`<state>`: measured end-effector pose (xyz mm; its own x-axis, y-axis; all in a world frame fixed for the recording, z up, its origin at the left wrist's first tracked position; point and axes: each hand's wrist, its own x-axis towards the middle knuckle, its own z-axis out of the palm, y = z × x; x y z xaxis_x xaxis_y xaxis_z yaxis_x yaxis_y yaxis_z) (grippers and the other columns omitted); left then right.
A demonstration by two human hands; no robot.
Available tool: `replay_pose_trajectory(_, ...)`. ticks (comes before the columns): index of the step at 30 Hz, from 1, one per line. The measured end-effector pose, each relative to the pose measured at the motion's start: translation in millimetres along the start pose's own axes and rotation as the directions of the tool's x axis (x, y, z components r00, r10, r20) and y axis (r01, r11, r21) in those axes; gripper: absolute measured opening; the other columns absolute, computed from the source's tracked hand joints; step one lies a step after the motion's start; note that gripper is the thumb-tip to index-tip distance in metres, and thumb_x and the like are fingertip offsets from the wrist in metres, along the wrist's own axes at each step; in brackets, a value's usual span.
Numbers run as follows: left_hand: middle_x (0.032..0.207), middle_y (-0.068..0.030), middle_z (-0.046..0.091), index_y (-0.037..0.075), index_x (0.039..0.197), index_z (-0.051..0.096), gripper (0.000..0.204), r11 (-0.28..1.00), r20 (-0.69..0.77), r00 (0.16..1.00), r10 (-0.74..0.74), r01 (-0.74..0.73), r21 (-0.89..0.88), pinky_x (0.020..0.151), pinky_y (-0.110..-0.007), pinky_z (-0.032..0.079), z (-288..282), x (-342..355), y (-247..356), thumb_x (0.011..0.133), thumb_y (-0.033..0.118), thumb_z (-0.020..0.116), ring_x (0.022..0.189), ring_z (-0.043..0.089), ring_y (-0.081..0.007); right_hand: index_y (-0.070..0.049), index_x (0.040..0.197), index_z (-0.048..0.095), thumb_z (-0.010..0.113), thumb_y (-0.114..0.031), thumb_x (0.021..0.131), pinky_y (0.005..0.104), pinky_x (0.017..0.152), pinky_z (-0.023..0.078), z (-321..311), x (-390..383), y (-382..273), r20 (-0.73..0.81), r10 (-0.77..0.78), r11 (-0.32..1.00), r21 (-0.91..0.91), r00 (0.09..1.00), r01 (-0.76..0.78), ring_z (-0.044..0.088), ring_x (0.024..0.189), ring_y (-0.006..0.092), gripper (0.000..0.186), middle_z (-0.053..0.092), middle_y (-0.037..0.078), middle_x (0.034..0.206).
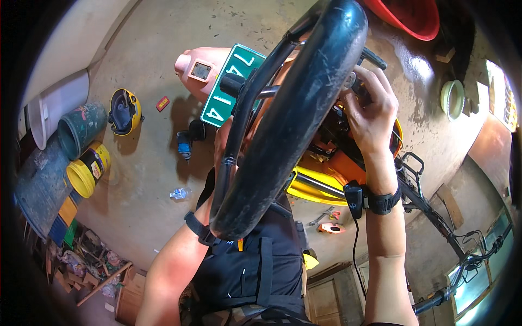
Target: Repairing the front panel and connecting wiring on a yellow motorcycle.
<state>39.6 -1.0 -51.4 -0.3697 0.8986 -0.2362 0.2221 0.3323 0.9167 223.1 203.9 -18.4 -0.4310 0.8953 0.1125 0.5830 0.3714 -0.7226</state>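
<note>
A long black padded bar (293, 119) on a black tube frame (239, 108) stands tilted in front of me, part of a two-wheeler with a pink rear body (209, 60) and a green number plate (239, 61). My right hand (372, 108) is at the bar's far right side, fingers curled in a pinch by a small round metal piece like a washer (349, 80). Below that hand are a yellow body panel (312, 187) and dark inner parts. My left hand (221, 142) reaches behind the tube frame, its fingers hidden.
On the floor at left lie a yellow helmet (124, 112), a red box (162, 104), a blue-and-black power tool (186, 142) and a bottle (180, 193). Buckets (87, 168) line the left wall. Red-handled pliers (331, 213) lie right of my body. A red basin (410, 19) stands far right.
</note>
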Motion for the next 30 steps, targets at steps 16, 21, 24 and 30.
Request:
replay_pose_trajectory(16,0.142,-0.0174,0.052,0.001,0.149,0.039,0.08,0.994,0.158,0.987,-0.03,0.047,-0.099,0.119,-0.042,0.036,-7,9,2,0.082,0.019,0.078,0.134,0.051,-0.0292,-0.002,0.095,0.071,0.08,-0.006,0.08,0.0379,0.064,0.05,9,3,2,-0.05,-0.082,0.991,-0.113,0.995,0.076,0.063,0.069,0.0297,0.018,0.06,0.012,0.08)
replay_pose_trajectory(21,0.144,-0.0172,0.051,0.001,0.15,0.038,0.083,0.992,0.15,0.986,-0.067,0.082,-0.093,0.119,-0.042,0.035,-7,8,4,0.082,0.022,0.08,0.136,0.049,-0.0283,-0.001,0.093,0.07,0.079,-0.006,0.083,0.036,0.061,0.048,14,-4,1,-0.067,0.035,0.994,-0.105,0.997,-0.042,0.061,0.065,0.0283,0.015,0.057,0.011,0.078)
replay_pose_trajectory(24,0.145,-0.0174,0.051,0.0,0.15,0.041,0.084,0.986,0.127,0.989,-0.071,0.089,-0.144,0.115,-0.041,0.038,-10,4,15,0.082,0.023,0.085,0.133,0.051,-0.0287,0.0,0.092,0.069,0.078,-0.005,0.084,0.0351,0.061,0.047,13,-1,0,-0.044,0.041,0.997,-0.066,0.998,-0.044,0.06,0.066,0.0269,0.013,0.057,0.011,0.078)
replay_pose_trajectory(30,0.144,-0.0208,0.05,-0.003,0.146,0.043,0.081,0.986,0.295,0.955,-0.011,-0.039,0.163,0.113,-0.043,0.038,-76,-10,44,0.082,0.026,0.083,0.132,0.05,-0.0339,0.001,0.093,0.069,0.075,-0.001,0.086,0.0351,0.066,0.05,-1,9,5,0.112,0.004,0.997,0.074,0.994,-0.013,0.064,0.073,0.028,0.01,0.062,0.012,0.085)
